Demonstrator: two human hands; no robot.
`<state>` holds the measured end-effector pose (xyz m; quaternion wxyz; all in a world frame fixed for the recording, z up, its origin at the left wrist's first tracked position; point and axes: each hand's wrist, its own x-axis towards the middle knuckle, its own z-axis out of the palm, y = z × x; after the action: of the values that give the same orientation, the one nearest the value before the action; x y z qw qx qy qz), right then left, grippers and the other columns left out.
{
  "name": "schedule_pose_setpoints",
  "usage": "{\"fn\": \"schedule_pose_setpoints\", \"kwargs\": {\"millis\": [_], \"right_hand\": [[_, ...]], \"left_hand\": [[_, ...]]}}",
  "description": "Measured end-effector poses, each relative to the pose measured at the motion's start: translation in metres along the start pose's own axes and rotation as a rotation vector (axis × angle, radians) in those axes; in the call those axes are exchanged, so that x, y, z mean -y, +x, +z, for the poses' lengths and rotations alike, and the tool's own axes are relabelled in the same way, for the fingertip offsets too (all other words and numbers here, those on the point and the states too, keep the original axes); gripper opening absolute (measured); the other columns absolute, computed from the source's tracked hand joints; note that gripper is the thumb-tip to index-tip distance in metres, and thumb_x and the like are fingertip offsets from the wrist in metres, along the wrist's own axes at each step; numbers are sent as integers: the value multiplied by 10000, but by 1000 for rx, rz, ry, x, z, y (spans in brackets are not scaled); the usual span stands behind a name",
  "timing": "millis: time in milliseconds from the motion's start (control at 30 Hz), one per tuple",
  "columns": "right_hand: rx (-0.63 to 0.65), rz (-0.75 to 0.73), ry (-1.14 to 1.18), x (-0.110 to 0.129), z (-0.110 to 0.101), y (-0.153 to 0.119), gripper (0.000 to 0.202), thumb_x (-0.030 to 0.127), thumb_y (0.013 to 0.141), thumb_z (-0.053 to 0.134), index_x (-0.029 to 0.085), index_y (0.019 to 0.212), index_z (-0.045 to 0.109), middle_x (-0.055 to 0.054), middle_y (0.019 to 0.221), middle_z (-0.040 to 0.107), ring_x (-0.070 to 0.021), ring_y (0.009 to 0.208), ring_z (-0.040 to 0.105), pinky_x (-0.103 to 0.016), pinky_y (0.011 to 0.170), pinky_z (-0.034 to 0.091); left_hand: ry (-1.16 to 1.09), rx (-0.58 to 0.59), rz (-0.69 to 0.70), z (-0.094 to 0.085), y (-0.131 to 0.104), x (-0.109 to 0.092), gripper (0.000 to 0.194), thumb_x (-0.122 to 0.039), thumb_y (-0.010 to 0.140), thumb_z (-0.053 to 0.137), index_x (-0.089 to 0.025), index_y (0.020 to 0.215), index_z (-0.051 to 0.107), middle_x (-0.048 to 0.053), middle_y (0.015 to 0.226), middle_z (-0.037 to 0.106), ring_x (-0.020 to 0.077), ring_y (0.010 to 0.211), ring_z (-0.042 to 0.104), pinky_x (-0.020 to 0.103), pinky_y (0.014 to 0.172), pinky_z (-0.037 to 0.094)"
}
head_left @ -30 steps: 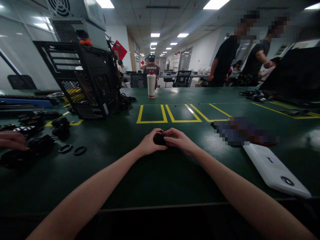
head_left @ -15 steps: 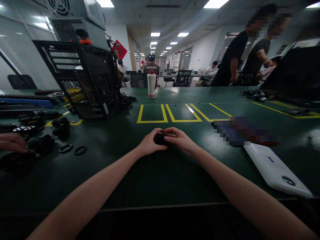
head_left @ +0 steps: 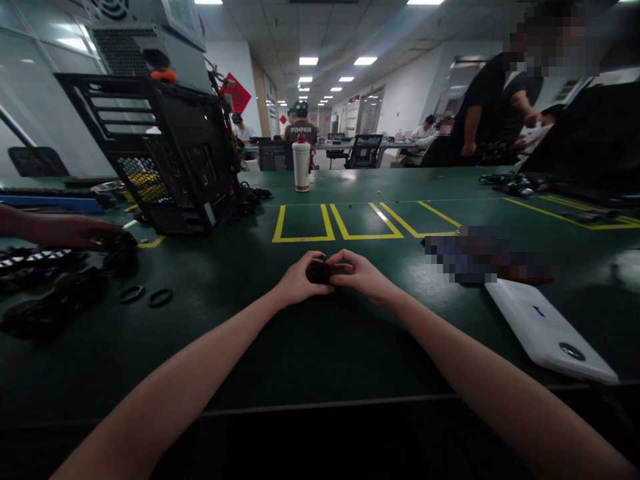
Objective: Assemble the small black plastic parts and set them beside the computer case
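Note:
In the middle of the head view, my left hand is curled around a small black rounded part. From the other side my right hand pinches this part's right edge with thumb and fingertips. Both hands are closed on it just above the green table. The part is dark and half covered by fingers, so its exact kind does not show. Two black rings lie on the table to the left of my left hand.
At far left a co-worker's hand touches one of several black parts. A black computer case stands behind it. A white cup stands further back beyond yellow tape outlines. A white device lies at right.
My hands hold the same black part in nearly the same pose. The co-worker's hand at left has reached further right over the black parts. The view has shifted slightly.

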<state>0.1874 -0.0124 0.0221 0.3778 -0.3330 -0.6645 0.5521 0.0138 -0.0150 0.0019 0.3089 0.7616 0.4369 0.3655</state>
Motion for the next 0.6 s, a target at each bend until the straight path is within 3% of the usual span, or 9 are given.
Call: {"fn": "schedule_pose_setpoints", "kwargs": {"millis": [100,367,600], "right_hand": [[-34,50,55,-1,1,2,182,196,653,617,180,806,520,-21,891,583,-154,874,564,-336,788,438],[-13,77,-20,-4,-1,3,307,234,680,604,173,974,542,-68,1024,564,-162,903,552,-352,819,434],[32,-35,-60,-3,-2,1,306,151,635,628,183,921,524,-47,1037,549,-174,973,539,-356,847,423]], "left_hand": [[8,11,2,-1,0,0,656,-339,544,706,-223,1119,410,49,1051,549,208,955,531,376,835,401],[3,14,16,-3,-2,-4,622,-323,566,695,-223,1111,411,45,1045,539,198,947,529,352,821,414],[-14,-7,-11,-2,-1,-3,648,-311,541,709,-219,1110,412,46,1027,549,205,934,538,360,814,414]]}}
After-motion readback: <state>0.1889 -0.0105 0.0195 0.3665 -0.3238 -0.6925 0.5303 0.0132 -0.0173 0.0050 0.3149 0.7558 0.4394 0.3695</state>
